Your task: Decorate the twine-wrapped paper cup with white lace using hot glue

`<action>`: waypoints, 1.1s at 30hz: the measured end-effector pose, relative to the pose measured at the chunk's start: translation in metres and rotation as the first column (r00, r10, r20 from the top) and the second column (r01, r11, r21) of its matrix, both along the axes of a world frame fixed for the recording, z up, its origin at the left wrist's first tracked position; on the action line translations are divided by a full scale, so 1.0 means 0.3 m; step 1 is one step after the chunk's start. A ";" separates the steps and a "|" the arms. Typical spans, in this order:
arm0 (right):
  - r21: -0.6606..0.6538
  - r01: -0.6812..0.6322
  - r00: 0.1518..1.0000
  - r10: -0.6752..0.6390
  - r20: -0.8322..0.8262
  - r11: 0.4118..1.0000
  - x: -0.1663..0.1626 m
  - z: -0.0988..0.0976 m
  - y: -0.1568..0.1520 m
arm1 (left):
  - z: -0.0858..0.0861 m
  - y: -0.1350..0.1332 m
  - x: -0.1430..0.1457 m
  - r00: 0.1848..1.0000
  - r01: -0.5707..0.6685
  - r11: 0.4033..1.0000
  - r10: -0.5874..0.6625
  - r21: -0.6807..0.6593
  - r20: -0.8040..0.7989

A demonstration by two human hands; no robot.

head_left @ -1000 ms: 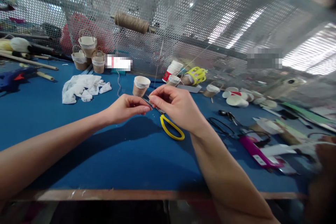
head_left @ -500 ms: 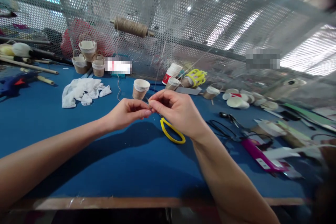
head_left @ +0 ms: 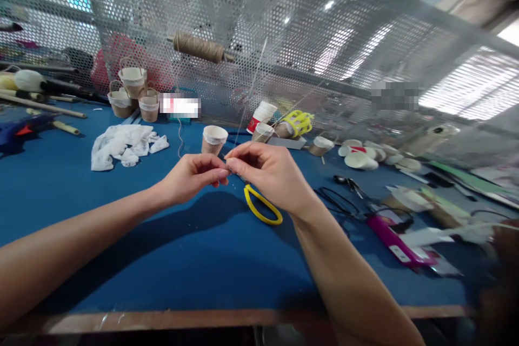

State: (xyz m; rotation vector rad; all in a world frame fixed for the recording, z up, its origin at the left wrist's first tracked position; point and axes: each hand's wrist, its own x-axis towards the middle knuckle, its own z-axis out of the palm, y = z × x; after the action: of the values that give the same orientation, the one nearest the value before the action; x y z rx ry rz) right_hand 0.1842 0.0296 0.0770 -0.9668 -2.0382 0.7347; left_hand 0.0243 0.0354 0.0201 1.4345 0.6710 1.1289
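My left hand (head_left: 198,171) and my right hand (head_left: 265,170) meet over the middle of the blue table, fingertips pinched together. Between them is a thin piece of twine, mostly hidden by the fingers. A pale strand (head_left: 248,100) slants upward from behind my right fingers. Just beyond my hands stands a small brown cup with a white cloth rim (head_left: 213,140). Scissors with yellow handles (head_left: 263,206) lie under my right hand, their blades largely covered by it.
Several small handled buckets (head_left: 133,82) stack at back left, behind crumpled white cloth (head_left: 124,143). A twine roll (head_left: 198,47) hangs on the mesh panel (head_left: 300,38). Paper cups (head_left: 360,160), black cord (head_left: 334,200) and a magenta box (head_left: 395,240) lie right; a blue glue gun (head_left: 24,130) lies left.
The view has shifted slightly, so most things appear a little farther left. Both hands keep their pinch, with only slight finger movement.
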 end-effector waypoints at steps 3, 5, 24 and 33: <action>-0.066 -0.049 0.996 0.044 -0.076 0.997 0.004 0.015 -0.010 | 0.017 -0.010 -0.010 0.988 0.131 0.988 -0.124 -0.081 0.087; -0.122 -0.098 0.988 0.082 -0.132 0.988 0.006 0.027 -0.023 | 0.026 -0.023 -0.015 0.954 0.274 0.946 -0.245 -0.174 0.171; -0.223 -0.064 0.900 -0.041 -0.435 0.973 -0.022 -0.008 -0.004 | 0.039 -0.061 -0.037 0.779 -0.212 0.314 0.626 0.925 -0.034; -0.209 -0.020 0.790 -0.113 -0.603 0.978 -0.071 -0.079 -0.006 | 0.042 -0.075 0.002 0.930 -0.126 0.963 0.198 -0.238 0.309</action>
State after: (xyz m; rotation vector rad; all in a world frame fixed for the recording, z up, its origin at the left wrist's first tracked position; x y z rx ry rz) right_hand 0.1629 0.0279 0.0532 -0.7497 -1.3769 1.0862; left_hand 0.0250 0.0128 0.0325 0.9883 0.6577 1.3461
